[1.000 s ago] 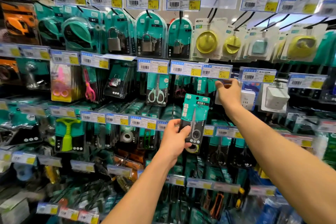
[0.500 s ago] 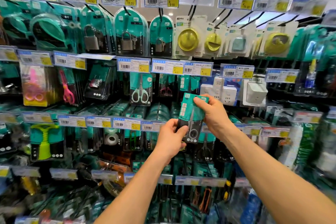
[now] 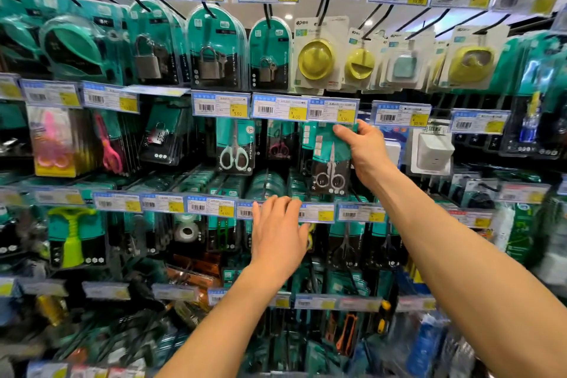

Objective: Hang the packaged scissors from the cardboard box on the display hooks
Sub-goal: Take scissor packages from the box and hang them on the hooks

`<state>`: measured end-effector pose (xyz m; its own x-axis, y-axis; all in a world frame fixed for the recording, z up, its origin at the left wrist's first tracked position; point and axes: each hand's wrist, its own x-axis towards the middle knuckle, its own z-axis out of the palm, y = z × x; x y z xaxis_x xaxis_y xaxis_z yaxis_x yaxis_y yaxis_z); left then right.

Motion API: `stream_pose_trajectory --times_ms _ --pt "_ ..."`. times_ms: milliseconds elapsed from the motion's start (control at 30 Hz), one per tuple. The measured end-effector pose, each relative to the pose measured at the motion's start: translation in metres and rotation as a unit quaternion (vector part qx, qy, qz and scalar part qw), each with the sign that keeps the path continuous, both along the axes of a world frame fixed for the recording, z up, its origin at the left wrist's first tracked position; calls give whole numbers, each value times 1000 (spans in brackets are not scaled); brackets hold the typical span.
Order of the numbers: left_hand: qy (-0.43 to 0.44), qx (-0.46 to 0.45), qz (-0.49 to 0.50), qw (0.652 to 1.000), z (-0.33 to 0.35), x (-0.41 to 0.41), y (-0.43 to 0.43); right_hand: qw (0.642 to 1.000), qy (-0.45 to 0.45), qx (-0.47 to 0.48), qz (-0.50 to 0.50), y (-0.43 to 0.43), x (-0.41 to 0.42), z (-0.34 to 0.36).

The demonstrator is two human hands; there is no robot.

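"Packaged scissors (image 3: 329, 163), the small silver pair on a teal-and-black card under clear plastic: where are they sitting right now?"

"The right hand (image 3: 365, 150) is holding them up against the display, just under the blue-and-yellow price label (image 3: 333, 110) of the middle row. The thumb is pressing on the top front of the card and the fingers are curling round behind its right edge."

"Are they hanging on a hook yet?"

"I am judging not quite. The label is hiding the hook and the card's hanging hole, so I cannot tell whether the hole is going on. The hand is gripping the pack fully, which is suggesting that it is carrying the weight."

"And the other hand?"

"The left hand (image 3: 279, 233) is hovering lower, in front of the strip of price labels (image 3: 211, 205) on the row beneath, fingers straight and loosely spread, holding nothing. Whether it is touching the strip, I cannot tell."

"So how far is the job getting on?"

"This one pack is nearing its place, near the white-handled scissors pack (image 3: 234, 147) that is hanging to its left. What is remaining for it, I am guessing, is threading the hole and letting go. The cardboard box is not showing, so I cannot say how many packs are waiting in it."
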<state>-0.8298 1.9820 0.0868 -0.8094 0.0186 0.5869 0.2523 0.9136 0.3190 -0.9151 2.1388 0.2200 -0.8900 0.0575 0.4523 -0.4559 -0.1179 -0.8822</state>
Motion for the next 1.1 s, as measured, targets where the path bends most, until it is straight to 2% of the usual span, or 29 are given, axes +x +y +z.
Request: stream_pose_trajectory --times_ms 267,600,800,1033,1100 --pt "12 -28 18 999 -8 -5 -2 997 1 -72 17 -18 -11 8" --pt "25 -39 16 999 -12 -9 -4 994 44 -93 42 -16 -22 11" --pt "33 -43 17 998 -15 -13 -5 994 43 -96 12 -23 -29 9" --pt "40 -41 17 998 -16 -12 -6 997 64 -36 36 -16 -36 6" --pt "40 -43 18 998 -16 -12 -5 998 70 -6 0 -12 -37 5"
